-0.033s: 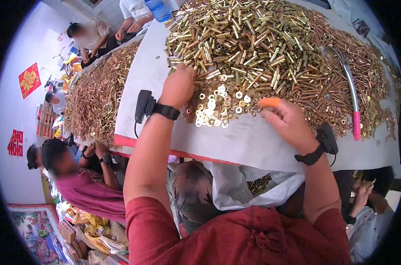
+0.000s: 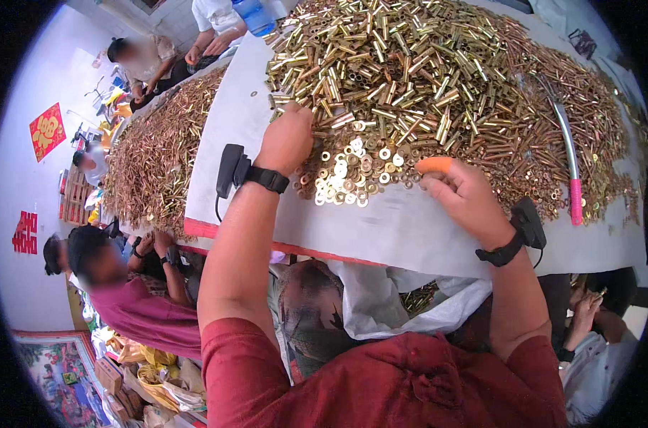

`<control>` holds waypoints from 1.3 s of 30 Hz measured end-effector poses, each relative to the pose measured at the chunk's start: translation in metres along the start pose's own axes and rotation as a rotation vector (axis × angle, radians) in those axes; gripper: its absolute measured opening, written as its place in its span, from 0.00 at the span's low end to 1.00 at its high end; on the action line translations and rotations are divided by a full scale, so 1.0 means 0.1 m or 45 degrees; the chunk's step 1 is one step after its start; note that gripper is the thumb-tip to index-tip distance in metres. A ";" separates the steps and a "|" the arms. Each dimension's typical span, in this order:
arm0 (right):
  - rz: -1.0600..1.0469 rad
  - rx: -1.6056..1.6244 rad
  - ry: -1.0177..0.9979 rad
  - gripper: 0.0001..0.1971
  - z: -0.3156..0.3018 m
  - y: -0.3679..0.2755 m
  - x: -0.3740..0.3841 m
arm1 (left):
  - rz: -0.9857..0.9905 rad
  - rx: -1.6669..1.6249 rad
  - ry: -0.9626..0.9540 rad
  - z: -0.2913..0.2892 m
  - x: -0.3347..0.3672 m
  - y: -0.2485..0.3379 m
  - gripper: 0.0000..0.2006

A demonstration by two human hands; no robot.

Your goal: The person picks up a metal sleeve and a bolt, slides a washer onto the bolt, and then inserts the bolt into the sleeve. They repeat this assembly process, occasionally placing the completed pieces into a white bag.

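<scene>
My left hand [image 2: 287, 139] is at the left edge of a heap of brass-coloured metal tubes [image 2: 388, 64]. Its fingers are curled in, with the tips hidden behind the hand, so whatever they hold cannot be made out. Flat shiny washers [image 2: 349, 175] lie loose between my two hands. To their right, my right hand [image 2: 466, 196] is closed, its fingers bent, with an orange finger cover [image 2: 434, 165] on one finger pointing at the washers. Anything in its grip is hidden.
The white tabletop [image 2: 324, 228] has a red front edge. A curved metal tool with a pink handle [image 2: 575, 202] lies on the right. Below the edge hangs a white sack [image 2: 381, 307] with tubes inside. Co-workers sit at a second heap [image 2: 160, 150] on the left.
</scene>
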State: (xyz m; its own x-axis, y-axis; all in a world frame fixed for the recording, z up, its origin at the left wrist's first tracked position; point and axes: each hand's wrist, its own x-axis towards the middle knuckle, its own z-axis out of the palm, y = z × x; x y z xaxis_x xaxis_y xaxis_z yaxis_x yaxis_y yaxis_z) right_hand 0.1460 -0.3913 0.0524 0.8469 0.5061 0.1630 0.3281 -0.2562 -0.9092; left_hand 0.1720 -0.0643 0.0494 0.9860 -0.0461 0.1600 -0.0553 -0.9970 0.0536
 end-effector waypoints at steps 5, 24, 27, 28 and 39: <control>0.077 0.054 0.027 0.13 -0.05 -0.01 0.00 | -0.041 -0.046 -0.054 -0.05 -0.03 -0.05 0.09; 0.097 0.488 0.188 0.07 -0.09 -0.10 0.06 | -0.479 -2.202 -0.419 -0.22 -0.65 1.45 0.12; 0.203 0.509 0.309 0.08 -0.38 -0.04 0.11 | -0.490 -2.422 -0.357 -0.17 -0.67 1.48 0.14; 0.243 0.271 0.392 0.10 -0.47 0.01 0.14 | -0.489 -2.476 -0.340 -0.17 -0.68 1.48 0.15; -0.384 -0.274 0.179 0.28 -0.01 -0.28 0.02 | -0.579 -2.928 -0.311 -0.14 -0.73 1.43 0.18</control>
State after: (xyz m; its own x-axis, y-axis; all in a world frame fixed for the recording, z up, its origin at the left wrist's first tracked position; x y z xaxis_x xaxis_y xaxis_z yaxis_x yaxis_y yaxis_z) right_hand 0.1392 -0.3836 0.0790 0.7431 0.4715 0.4749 0.6386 -0.2877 -0.7137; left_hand 0.0903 -0.2025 0.0589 0.9653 -0.1031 -0.2400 0.2398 0.7136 0.6582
